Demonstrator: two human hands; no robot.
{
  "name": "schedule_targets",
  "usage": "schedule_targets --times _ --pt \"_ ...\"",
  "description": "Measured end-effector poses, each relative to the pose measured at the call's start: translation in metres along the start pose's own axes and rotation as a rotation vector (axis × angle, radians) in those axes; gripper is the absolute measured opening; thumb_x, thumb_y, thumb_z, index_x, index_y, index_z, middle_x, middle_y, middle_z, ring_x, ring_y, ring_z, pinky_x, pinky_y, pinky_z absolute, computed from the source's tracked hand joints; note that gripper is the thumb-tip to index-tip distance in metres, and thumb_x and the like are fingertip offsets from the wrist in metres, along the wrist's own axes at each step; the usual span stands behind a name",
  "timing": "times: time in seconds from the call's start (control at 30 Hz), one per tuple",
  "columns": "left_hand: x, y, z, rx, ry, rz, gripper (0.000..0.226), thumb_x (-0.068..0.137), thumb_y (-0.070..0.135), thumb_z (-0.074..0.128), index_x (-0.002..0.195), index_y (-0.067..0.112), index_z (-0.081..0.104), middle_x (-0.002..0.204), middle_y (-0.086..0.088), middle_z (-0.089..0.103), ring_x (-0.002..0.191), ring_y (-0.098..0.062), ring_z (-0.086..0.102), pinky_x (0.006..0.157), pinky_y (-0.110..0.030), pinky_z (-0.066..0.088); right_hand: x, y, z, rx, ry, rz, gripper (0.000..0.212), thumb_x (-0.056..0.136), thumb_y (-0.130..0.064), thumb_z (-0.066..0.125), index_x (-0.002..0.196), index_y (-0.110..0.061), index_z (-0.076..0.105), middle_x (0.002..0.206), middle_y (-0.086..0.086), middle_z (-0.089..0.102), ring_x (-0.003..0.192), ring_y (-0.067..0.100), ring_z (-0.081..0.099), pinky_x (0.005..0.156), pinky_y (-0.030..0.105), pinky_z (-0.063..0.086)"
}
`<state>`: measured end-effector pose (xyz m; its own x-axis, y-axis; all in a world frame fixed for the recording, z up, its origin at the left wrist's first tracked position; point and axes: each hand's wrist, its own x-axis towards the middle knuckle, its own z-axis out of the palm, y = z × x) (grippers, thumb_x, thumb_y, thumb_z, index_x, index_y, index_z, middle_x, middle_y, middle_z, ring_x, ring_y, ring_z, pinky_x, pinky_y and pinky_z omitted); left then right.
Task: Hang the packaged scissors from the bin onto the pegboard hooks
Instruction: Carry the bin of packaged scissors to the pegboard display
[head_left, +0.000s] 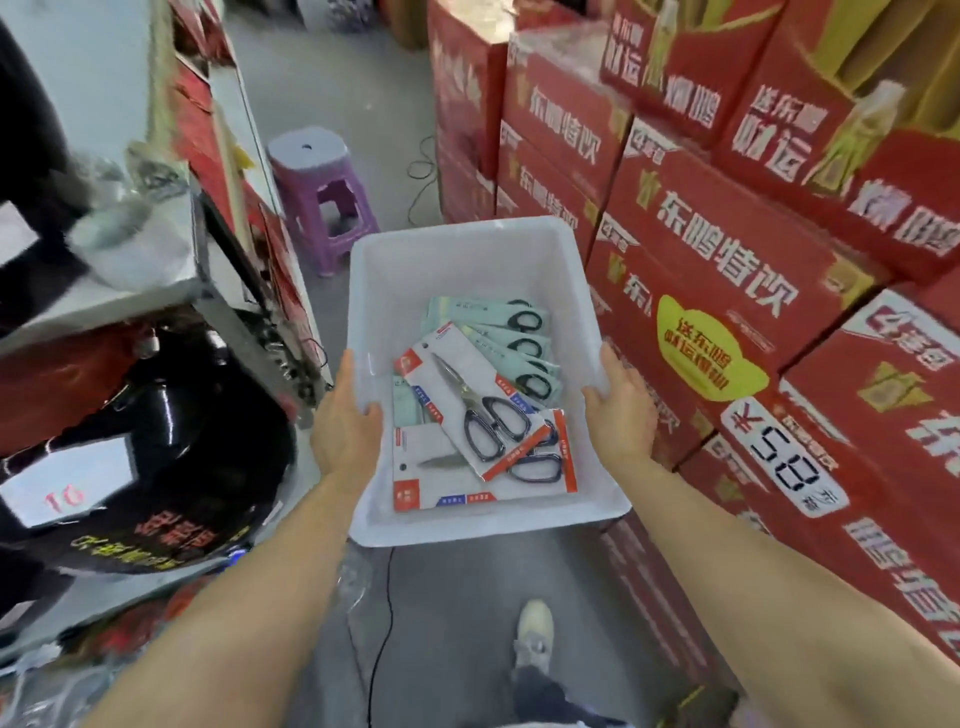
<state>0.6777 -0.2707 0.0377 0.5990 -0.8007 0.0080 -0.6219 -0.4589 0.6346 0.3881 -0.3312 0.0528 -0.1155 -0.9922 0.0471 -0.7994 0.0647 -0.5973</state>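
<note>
I carry a white plastic bin (457, 249) in front of me, above the floor of a shop aisle. My left hand (345, 421) grips its left rim and my right hand (621, 410) grips its right rim. Inside lie several packaged scissors. On top is a white and red card with dark-handled scissors (478, 410); another such card (540, 467) lies under it. Behind them is a fan of pale green cards with black-handled scissors (514, 343). No pegboard or hooks are in view.
Stacked red drink cartons (727, 270) form a wall on the right, with a price tag (784, 457) reading 58. A purple plastic stool (322, 197) stands ahead in the aisle. Left is a shelf unit with black woks (156, 457). A black cable (384, 613) runs along the floor by my shoe (535, 634).
</note>
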Motion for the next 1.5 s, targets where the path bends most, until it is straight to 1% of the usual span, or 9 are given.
schedule_targets --times 0.13,0.23,0.4,0.57,0.77,1.0,1.13,1.3,1.5 --pt "0.044 0.013 0.011 -0.02 0.061 -0.042 0.075 0.087 0.018 0.053 0.148 0.048 0.022 0.102 -0.013 0.062 0.095 -0.035 0.061 0.085 -0.046 0.052 0.06 -0.022 0.012 0.0 0.005 -0.07 0.058 0.095 -0.022 0.051 0.149 -0.025 0.032 0.124 0.013 0.054 0.107 0.035 0.056 0.087 0.042 0.047" --pt "0.076 0.019 0.016 -0.006 0.086 -0.091 0.075 0.09 0.019 0.055 0.151 0.045 0.02 0.111 -0.015 0.062 0.102 -0.036 0.06 0.089 -0.045 0.05 0.1 -0.039 0.024 0.03 -0.017 -0.101 0.056 0.095 -0.022 0.051 0.148 -0.025 0.033 0.124 0.013 0.053 0.108 0.034 0.056 0.089 0.042 0.047" --pt "0.141 0.023 0.024 0.055 0.123 -0.112 0.076 0.09 0.017 0.056 0.154 0.038 0.02 0.114 -0.017 0.062 0.102 -0.036 0.059 0.085 -0.04 0.045 0.169 -0.07 0.06 0.029 -0.075 -0.124 0.057 0.096 -0.023 0.051 0.149 -0.026 0.032 0.121 0.013 0.054 0.104 0.034 0.057 0.088 0.041 0.047" --pt "0.22 0.019 0.033 0.076 0.16 -0.151 0.075 0.088 0.016 0.054 0.153 0.037 0.022 0.11 -0.018 0.061 0.098 -0.036 0.058 0.081 -0.04 0.045 0.244 -0.116 0.104 0.025 -0.12 -0.142 0.056 0.095 -0.021 0.053 0.148 -0.025 0.034 0.131 0.014 0.052 0.112 0.035 0.055 0.094 0.04 0.044" --pt "0.317 0.027 0.031 0.05 0.21 -0.193 0.074 0.084 0.017 0.053 0.149 0.04 0.027 0.106 -0.016 0.063 0.096 -0.037 0.059 0.077 -0.041 0.046 0.33 -0.175 0.139 0.057 -0.146 -0.171 0.056 0.095 -0.021 0.054 0.148 -0.027 0.035 0.13 0.014 0.053 0.113 0.034 0.055 0.095 0.039 0.043" --pt "0.409 0.053 0.041 0.045 0.257 -0.187 0.074 0.086 0.016 0.057 0.152 0.037 0.027 0.129 -0.015 0.061 0.111 -0.036 0.059 0.092 -0.042 0.047 0.417 -0.21 0.171 0.055 -0.128 -0.207 0.056 0.095 -0.022 0.053 0.148 -0.026 0.034 0.13 0.012 0.052 0.111 0.032 0.055 0.092 0.039 0.044" --pt "0.452 0.066 0.059 0.069 0.295 -0.195 0.074 0.087 0.015 0.059 0.151 0.034 0.03 0.126 -0.016 0.061 0.108 -0.036 0.059 0.091 -0.042 0.047 0.47 -0.223 0.191 0.044 -0.147 -0.241 0.056 0.095 -0.021 0.052 0.147 -0.029 0.032 0.124 0.013 0.054 0.109 0.034 0.057 0.089 0.042 0.046" --pt "0.497 0.081 0.073 0.071 0.284 -0.246 0.075 0.087 0.017 0.059 0.152 0.035 0.027 0.119 -0.017 0.062 0.103 -0.038 0.06 0.086 -0.045 0.049 0.525 -0.239 0.2 0.014 -0.15 -0.281 0.053 0.095 -0.019 0.051 0.145 -0.028 0.037 0.113 0.013 0.056 0.098 0.033 0.058 0.077 0.032 0.039" --pt "0.561 0.089 0.072 0.068 0.294 -0.249 0.074 0.089 0.017 0.058 0.153 0.033 0.025 0.119 -0.016 0.062 0.101 -0.035 0.059 0.082 -0.04 0.048 0.58 -0.276 0.227 0.036 -0.159 -0.285 0.053 0.095 -0.021 0.054 0.144 -0.028 0.037 0.11 0.013 0.057 0.097 0.034 0.059 0.079 0.036 0.044"
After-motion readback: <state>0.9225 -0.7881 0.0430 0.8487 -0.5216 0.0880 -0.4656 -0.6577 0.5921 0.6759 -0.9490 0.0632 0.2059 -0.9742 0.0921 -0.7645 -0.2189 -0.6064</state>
